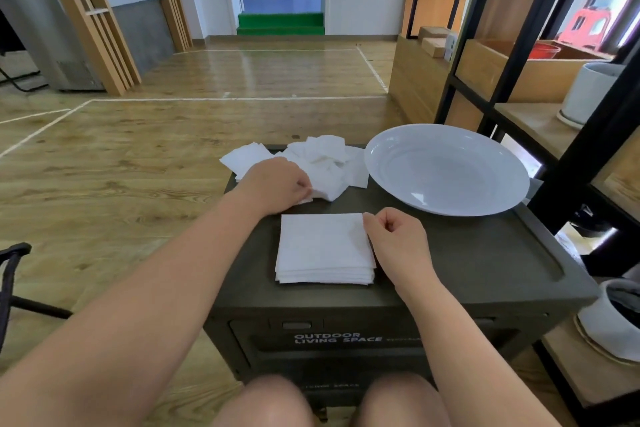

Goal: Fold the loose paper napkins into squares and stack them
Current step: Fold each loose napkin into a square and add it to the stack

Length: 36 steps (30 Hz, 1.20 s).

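One folded stack [325, 248] — two hands, one plate [446, 168]

- Left hand [277, 185] is pinching a napkin at the loose pile [322, 163].
- Right hand [398, 239] is touching the folded stack [323, 248] on the tabletop [467, 260].

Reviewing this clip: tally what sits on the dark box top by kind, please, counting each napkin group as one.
Folded napkin stack: 1, beside the right hand
Loose napkin pile: 1, with the left hand pinching a napkin at its near edge
White plate: 1
Total: 3 things on the box top. Single napkins cannot be counted.
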Each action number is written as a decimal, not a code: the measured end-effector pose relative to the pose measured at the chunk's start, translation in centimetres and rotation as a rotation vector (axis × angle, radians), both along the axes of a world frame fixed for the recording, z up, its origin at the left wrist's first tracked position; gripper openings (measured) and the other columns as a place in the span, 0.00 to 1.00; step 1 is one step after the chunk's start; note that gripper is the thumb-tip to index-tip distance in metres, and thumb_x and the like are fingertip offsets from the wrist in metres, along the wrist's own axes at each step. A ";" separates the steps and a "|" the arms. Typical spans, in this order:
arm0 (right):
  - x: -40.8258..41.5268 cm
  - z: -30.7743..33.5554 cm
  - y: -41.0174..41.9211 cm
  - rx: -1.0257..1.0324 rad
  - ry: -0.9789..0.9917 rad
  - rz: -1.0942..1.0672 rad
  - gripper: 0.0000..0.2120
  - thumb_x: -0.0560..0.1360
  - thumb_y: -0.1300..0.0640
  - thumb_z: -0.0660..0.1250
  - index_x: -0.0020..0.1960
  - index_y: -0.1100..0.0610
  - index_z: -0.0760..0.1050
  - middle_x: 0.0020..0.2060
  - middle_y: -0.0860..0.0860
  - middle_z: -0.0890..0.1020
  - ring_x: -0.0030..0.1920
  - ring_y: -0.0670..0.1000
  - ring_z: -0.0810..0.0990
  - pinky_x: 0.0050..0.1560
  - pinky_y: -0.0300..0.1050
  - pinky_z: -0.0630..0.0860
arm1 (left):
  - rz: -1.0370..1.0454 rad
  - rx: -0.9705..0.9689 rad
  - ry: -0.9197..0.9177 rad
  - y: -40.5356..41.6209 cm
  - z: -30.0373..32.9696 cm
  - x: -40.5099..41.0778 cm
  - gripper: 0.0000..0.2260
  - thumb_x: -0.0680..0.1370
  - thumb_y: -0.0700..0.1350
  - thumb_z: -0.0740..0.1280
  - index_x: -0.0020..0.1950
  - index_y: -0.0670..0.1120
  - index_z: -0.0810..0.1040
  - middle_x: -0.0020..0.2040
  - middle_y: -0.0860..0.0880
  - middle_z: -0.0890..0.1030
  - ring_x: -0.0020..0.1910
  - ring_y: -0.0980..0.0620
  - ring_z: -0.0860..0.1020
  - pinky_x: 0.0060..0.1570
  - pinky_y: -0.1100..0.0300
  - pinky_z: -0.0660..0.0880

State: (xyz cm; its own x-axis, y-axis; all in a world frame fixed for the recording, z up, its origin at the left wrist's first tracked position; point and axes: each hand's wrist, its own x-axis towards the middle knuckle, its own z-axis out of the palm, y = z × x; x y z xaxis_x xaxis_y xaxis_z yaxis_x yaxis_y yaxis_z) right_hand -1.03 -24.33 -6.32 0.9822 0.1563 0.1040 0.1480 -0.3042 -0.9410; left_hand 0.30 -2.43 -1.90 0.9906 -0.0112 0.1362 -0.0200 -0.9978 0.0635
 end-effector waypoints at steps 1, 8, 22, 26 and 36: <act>0.0 0.1 0.0 0.005 0.010 -0.007 0.15 0.75 0.53 0.65 0.32 0.56 0.66 0.22 0.44 0.66 0.23 0.41 0.65 0.26 0.32 0.64 | -0.010 0.012 -0.029 -0.2 0.1 -0.2 0.13 0.80 0.51 0.59 0.54 0.51 0.82 0.51 0.51 0.83 0.53 0.50 0.77 0.44 0.58 0.70; -1.1 0.9 -0.2 0.079 -0.059 0.153 0.23 0.70 0.45 0.71 0.60 0.34 0.65 0.60 0.37 0.69 0.57 0.41 0.71 0.50 0.35 0.70 | -0.260 0.113 -0.521 -2.3 3.1 -3.5 0.08 0.80 0.42 0.62 0.48 0.41 0.80 0.39 0.44 0.82 0.39 0.42 0.77 0.38 0.52 0.71; -1.5 1.7 -1.0 0.472 0.109 0.290 0.08 0.78 0.53 0.64 0.47 0.51 0.81 0.43 0.45 0.86 0.43 0.42 0.83 0.38 0.33 0.77 | -0.007 -0.802 -0.128 -4.0 4.2 -7.3 0.09 0.77 0.51 0.66 0.42 0.48 0.79 0.29 0.60 0.73 0.27 0.63 0.70 0.30 0.73 0.66; -1.4 1.4 -0.8 0.355 0.097 0.290 0.08 0.78 0.53 0.65 0.45 0.51 0.83 0.44 0.47 0.86 0.45 0.45 0.83 0.43 0.38 0.79 | 0.145 -0.992 -0.126 -3.7 2.4 -7.8 0.10 0.79 0.50 0.64 0.43 0.48 0.79 0.26 0.59 0.77 0.24 0.64 0.73 0.26 0.73 0.67; -1.5 0.9 -0.3 0.054 -0.043 0.204 0.20 0.75 0.54 0.67 0.29 0.59 0.65 0.24 0.47 0.63 0.26 0.44 0.61 0.27 0.30 0.61 | 0.363 -0.655 -0.106 -2.7 -1.0 -7.8 0.15 0.76 0.55 0.66 0.44 0.44 0.79 0.38 0.49 0.79 0.35 0.55 0.73 0.31 0.61 0.64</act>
State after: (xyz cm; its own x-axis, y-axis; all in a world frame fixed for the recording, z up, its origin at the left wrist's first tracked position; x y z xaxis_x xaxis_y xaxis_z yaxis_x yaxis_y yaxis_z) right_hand -2.49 -24.60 -5.47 0.9254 0.3444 0.1583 0.2413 -0.2132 -0.9467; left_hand -7.50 -5.16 -2.87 0.8980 0.4290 0.0974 0.2634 -0.7016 0.6621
